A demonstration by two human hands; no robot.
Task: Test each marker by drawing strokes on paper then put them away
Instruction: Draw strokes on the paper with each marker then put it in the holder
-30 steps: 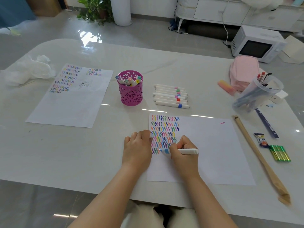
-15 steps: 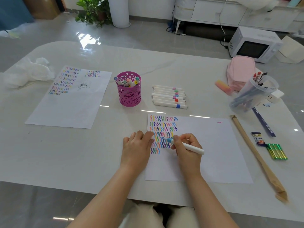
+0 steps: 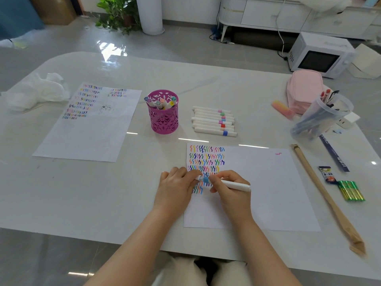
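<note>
The magenta cup holds several capped markers upright; just right of it lies a row of white markers, and far right a clear tub (leaning) holds pens. Nearer than the cup, over the striped paper, the right hand grips a blue-banded marker while the left hand pinches its cap end.

A white microwave on the floor; pink pouch and green batteries on the table.
</note>
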